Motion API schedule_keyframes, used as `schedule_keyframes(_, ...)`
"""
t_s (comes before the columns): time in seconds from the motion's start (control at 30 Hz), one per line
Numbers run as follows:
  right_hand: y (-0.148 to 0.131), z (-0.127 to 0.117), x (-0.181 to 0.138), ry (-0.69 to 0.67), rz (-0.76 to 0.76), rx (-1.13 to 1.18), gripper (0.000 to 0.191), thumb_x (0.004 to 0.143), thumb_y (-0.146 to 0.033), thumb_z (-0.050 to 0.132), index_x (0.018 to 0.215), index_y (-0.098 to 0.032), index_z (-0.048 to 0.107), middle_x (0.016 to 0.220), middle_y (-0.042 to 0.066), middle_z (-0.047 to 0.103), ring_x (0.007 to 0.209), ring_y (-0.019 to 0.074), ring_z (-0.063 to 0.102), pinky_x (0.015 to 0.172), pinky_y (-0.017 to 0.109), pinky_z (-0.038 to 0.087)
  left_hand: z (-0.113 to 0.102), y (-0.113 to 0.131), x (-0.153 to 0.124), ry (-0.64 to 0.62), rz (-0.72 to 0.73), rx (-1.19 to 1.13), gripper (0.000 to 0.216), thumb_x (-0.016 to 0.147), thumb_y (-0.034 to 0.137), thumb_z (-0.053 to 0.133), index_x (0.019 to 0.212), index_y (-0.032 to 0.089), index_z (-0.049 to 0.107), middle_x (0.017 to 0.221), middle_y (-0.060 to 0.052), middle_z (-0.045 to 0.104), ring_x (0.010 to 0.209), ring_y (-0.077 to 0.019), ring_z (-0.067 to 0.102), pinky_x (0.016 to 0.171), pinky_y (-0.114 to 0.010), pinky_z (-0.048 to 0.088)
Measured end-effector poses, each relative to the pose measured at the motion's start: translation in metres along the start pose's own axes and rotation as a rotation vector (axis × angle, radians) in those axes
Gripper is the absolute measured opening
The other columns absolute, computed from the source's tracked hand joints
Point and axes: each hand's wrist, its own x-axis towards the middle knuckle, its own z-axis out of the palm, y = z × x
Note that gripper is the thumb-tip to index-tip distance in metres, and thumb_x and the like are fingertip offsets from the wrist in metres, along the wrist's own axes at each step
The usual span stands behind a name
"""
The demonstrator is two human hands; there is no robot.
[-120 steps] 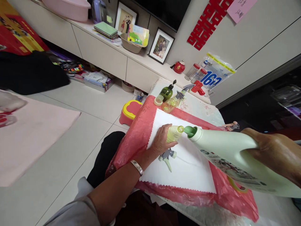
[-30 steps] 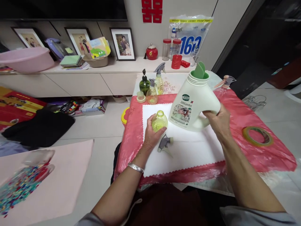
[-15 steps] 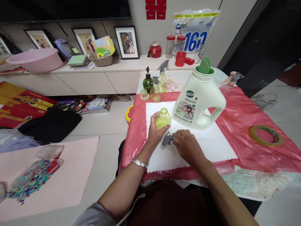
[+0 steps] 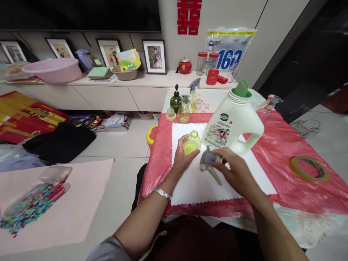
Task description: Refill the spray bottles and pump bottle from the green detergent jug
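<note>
My left hand is wrapped round a small yellow-green bottle with an uncovered neck, tilted slightly over the white mat. In my right hand, the fingers pinch a grey spray trigger head, which hangs apart from the bottle, just right of it. Behind both stands a large pale green detergent jug with a green cap piece sitting in its mouth.
A dark green pump bottle, two spray bottles and a small clear cap stand at the table's far left. A roll of tape lies on the red plastic cover at right. Another sprayer is at the far right.
My right hand has lifted the spray trigger head off the mat and moved it right. The left hand keeps hold of the bottle, now tilted a little more. The camera view has shifted.
</note>
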Motion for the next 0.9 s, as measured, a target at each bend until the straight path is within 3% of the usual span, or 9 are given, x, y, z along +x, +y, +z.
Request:
schedule_keyframes(0.17,-0.015,-0.035,0.023,0.556,0.039,0.750,0.031,0.080,-0.024,0.075,0.110,-0.030,0.072,0.108,0.001,0.070,0.095,0.0167,0.066,0.077,0.030,0.055,0.001,-0.001,-0.001,0.002,-0.045,-0.030,0.079,0.070,0.043,0.083,0.136,0.025,0.044,0.139,-0.011,0.055,0.128,-0.0303,0.054,0.108,-0.045,0.042)
schedule_keyframes(0.3,-0.039,-0.043,0.049,0.725,-0.097,1.056,0.031,0.077,-0.017,0.077,0.104,-0.030,0.074,0.113,-0.002,0.068,0.091,0.0139,0.067,0.074,0.027,0.056,0.001,0.000,-0.001,0.001,-0.061,-0.040,0.079,0.069,0.041,0.083,0.136,0.025,0.044,0.138,-0.010,0.056,0.127,-0.0302,0.054,0.107,-0.045,0.043)
schedule_keyframes(0.43,-0.052,-0.039,0.067,0.735,-0.164,1.082,0.026,0.077,-0.018,0.077,0.101,-0.029,0.075,0.108,-0.001,0.069,0.085,0.0125,0.066,0.075,0.027,0.057,0.001,0.000,0.001,0.011,-0.066,-0.032,0.079,0.067,0.039,0.084,0.135,0.024,0.045,0.137,-0.010,0.057,0.127,-0.0304,0.054,0.107,-0.045,0.043)
schedule_keyframes(0.53,-0.053,-0.031,0.076,0.707,-0.166,1.084,0.017,0.075,-0.020,0.079,0.090,-0.027,0.074,0.100,0.000,0.071,0.087,0.0137,0.066,0.076,0.029,0.057,0.001,0.000,0.001,0.008,-0.068,-0.023,0.080,0.067,0.039,0.084,0.135,0.024,0.045,0.136,-0.010,0.057,0.126,-0.0301,0.055,0.107,-0.045,0.043)
schedule_keyframes(0.63,-0.050,-0.021,0.083,0.665,-0.132,1.076,0.019,0.072,-0.024,0.081,0.089,-0.025,0.073,0.101,0.001,0.071,0.087,0.0144,0.066,0.078,0.030,0.057,0.001,0.001,0.002,0.007,-0.057,-0.015,0.079,0.068,0.038,0.084,0.135,0.024,0.045,0.137,-0.011,0.056,0.127,-0.0299,0.054,0.108,-0.045,0.042)
schedule_keyframes(0.77,-0.037,-0.004,0.089,0.564,-0.065,1.038,0.027,0.071,-0.033,0.083,0.094,-0.025,0.072,0.101,0.002,0.071,0.089,0.0170,0.066,0.081,0.033,0.056,0.001,0.003,0.001,0.010,-0.057,-0.020,0.078,0.068,0.038,0.083,0.134,0.023,0.044,0.137,-0.011,0.056,0.126,-0.0301,0.055,0.108,-0.047,0.042)
schedule_keyframes(0.9,-0.021,0.010,0.091,0.406,-0.027,0.839,0.028,0.075,-0.032,0.079,0.101,-0.026,0.073,0.097,0.001,0.071,0.089,0.0180,0.065,0.082,0.035,0.053,0.001,0.004,0.001,0.004,-0.048,-0.015,0.079,0.068,0.037,0.084,0.135,0.023,0.043,0.138,-0.012,0.055,0.128,-0.0304,0.053,0.109,-0.047,0.041)
